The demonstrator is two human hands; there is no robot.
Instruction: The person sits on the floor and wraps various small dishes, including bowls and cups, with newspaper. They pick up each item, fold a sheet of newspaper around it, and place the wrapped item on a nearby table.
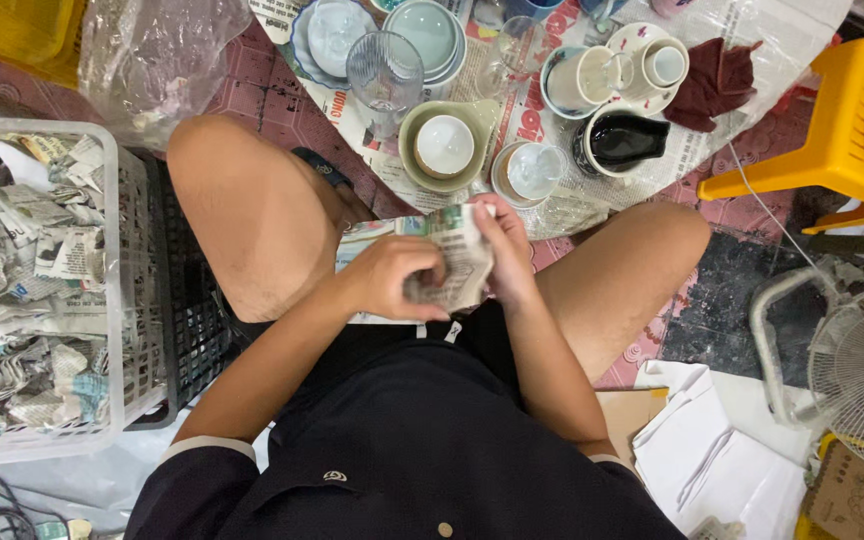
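Both hands between the knees, low over the floor. Left hand (387,278) and right hand (507,250) both have fingers curled tight round a newspaper-wrapped bundle (455,262); what's inside is hidden. Just ahead on newspaper sheets (532,115): green bowl with white cup (444,146), clear ribbed glass (384,75), black jug (620,141), stacked plates (430,35). White basket (112,290) of wrapped bundles at the left. Yellow stool (837,130) and fan (862,365) at the right.
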